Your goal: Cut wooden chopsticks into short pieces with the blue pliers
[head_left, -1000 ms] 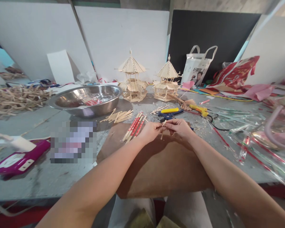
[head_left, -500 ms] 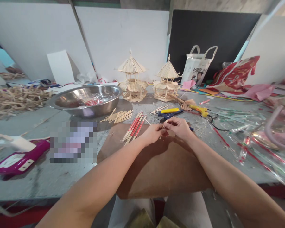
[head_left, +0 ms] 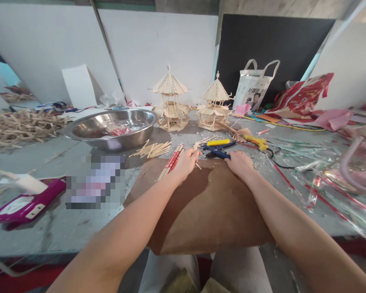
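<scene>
My left hand [head_left: 187, 162] is closed on a thin wooden stick [head_left: 198, 166], whose end sticks out over the brown board [head_left: 213, 211]. Beside that hand lie chopsticks in red-printed wrappers [head_left: 173, 159], partly covered by it. My right hand [head_left: 240, 162] has its fingers on the blue handle of the pliers [head_left: 220, 153], near the back of the board. A yellow cutter [head_left: 218, 142] lies just behind the pliers. Loose short sticks [head_left: 155, 149] are spread left of the wrapped chopsticks.
Two stick pagodas [head_left: 171, 110] [head_left: 215, 110] stand behind. A steel basin [head_left: 110, 140] is at left, with a purple power strip [head_left: 27, 203] nearer. A yellow glue gun [head_left: 256, 141] with a black cord and plastic wrappers [head_left: 311, 152] lie at right.
My hands have come apart. The left moved left with the stick, over the wrapped chopsticks; the right moved right and took hold of the pliers' handle.
</scene>
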The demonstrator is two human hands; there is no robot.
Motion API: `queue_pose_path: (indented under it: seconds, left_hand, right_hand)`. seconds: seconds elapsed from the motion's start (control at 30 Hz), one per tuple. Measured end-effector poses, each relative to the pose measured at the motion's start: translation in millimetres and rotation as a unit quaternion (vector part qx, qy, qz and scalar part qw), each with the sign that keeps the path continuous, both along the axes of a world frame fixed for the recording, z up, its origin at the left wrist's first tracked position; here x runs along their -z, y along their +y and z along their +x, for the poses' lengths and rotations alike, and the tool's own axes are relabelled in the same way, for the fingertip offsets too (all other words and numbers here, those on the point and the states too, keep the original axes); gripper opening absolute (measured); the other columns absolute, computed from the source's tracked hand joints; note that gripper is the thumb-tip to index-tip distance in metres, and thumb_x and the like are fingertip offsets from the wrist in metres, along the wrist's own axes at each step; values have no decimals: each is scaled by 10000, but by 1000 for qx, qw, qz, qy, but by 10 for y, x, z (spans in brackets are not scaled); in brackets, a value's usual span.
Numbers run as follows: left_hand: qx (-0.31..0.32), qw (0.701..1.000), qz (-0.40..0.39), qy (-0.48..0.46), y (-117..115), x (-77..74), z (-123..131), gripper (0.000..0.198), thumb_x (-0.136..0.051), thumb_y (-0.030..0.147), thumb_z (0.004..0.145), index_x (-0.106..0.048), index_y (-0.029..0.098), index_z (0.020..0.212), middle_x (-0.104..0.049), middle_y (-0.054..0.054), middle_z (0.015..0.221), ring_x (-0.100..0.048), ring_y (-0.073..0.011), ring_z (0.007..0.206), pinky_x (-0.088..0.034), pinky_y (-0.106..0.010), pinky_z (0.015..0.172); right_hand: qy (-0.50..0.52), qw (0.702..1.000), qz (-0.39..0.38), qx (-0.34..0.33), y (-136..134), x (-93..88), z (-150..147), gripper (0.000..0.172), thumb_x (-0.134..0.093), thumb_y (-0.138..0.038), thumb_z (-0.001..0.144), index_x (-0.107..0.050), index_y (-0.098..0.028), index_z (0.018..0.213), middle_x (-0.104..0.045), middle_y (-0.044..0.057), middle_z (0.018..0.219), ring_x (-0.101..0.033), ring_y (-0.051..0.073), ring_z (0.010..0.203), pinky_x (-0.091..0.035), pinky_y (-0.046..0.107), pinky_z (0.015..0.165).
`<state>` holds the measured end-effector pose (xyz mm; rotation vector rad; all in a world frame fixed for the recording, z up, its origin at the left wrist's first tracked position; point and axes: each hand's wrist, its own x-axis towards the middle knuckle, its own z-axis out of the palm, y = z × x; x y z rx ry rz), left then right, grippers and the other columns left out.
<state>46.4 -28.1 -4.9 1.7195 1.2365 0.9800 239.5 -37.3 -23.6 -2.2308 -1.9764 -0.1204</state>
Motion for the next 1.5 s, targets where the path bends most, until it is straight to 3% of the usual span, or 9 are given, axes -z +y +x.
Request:
queue_pose_path:
  seconds: [0.3,0.5,0.67,0.87,1.0,1.13,1.23,1.37,1.5]
  left_hand:
    - [-112,991,73,15,2,-84,-43,243,-462,343,691,-434,148,548,-281,57,467,-283,-61,457,-216,-199,454]
    - [-86,987,122,63,-11,-25,-26,235,-436,344,714,-556,143,738,-446,33,547,-400,-83,517,-286,-199,501]
    - [-76,979,149,120,-39,-30,-22,433,-465,409,705,-506,173,1065,-561,1,647,-488,-122,581,-337,-211,549]
    - [-53,938,159,302,-26,-76,-76,359,-397,418,756,-604,159,895,-587,-59,613,-528,-162,581,-330,-234,528]
    - [-20,938,177,298,-31,-35,-61,383,-371,443,768,-606,169,896,-613,-68,683,-538,-157,610,-342,-228,539]
    - [7,941,197,274,-68,-7,-24,358,-374,427,771,-596,183,909,-622,-58,724,-546,-151,643,-346,-216,542]
    - [14,940,196,278,-84,3,-14,343,-375,408,770,-597,173,884,-613,-52,687,-535,-150,606,-342,-220,526]
    - [78,941,176,279,-112,20,11,347,-417,431,736,-571,180,920,-593,-43,659,-520,-148,566,-346,-230,522]
    - [112,941,179,264,-163,-17,48,456,-405,473,733,-444,188,1086,-568,-19,662,-513,-143,577,-350,-229,529]
  right_hand:
    - [136,984,114,12,-18,-65,15,316,-342,-367,777,-504,-181,975,-537,104,990,-517,234,871,-382,342,687]
    - [358,905,212,-82,-23,-86,-6,287,-560,-405,620,-499,-170,773,-537,4,678,-508,147,634,-386,270,586]
    - [579,793,96,-163,-174,-172,-130,231,-591,-347,612,-449,-187,698,-412,-88,467,-339,50,319,-274,198,337]
    - [670,685,-76,-274,-312,-231,-178,167,-574,-250,638,-452,-180,727,-595,-28,645,-343,32,256,-344,217,308]
    - [702,668,-33,-246,-287,-192,-215,253,-569,-173,599,-508,-188,844,-605,17,876,-557,98,530,-464,267,531]
    - [729,649,-18,-216,-276,-154,-241,320,-577,-137,540,-548,-217,848,-588,5,961,-556,161,843,-433,300,735]
    - [747,633,-34,-201,-318,-151,-269,265,-584,-137,501,-564,-213,754,-608,-13,843,-557,162,814,-422,287,731]
    - [745,652,-44,-136,-361,-154,-334,217,-592,-141,473,-557,-186,682,-567,-32,593,-546,140,585,-425,272,588]
    - [741,658,20,-132,-318,-166,-350,214,-554,-187,506,-561,-179,719,-576,-14,620,-544,156,606,-425,295,606]
